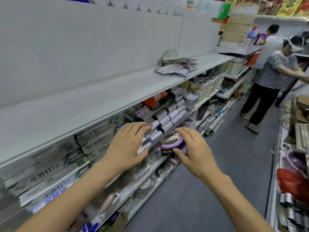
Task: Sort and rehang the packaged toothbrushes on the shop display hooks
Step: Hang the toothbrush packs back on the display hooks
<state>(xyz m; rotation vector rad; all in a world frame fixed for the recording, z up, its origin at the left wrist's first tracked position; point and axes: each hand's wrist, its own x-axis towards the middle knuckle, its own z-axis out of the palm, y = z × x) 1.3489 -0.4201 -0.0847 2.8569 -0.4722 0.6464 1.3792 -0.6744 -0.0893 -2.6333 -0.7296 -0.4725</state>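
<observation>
My left hand (127,146) reaches into the middle shelf and curls over a long white-and-purple pack (151,138), thumb under it and fingers on top. To its right, my right hand (194,151) hovers with fingers spread beside a round purple-rimmed item (173,143), the thumb close to its edge. Behind both hands lie several stacked purple-and-white packs with black ends (168,114). A loose pile of flat carded packages (177,68) rests on the white shelf above (100,101). I see no display hooks, and the pack contents are too blurred to tell.
White boxes with Chinese lettering (55,171) fill the shelf to the left. Two people (274,71) stand further down the grey-floored aisle (217,181). Opposite shelving on the right holds a red bag (291,181) and other goods.
</observation>
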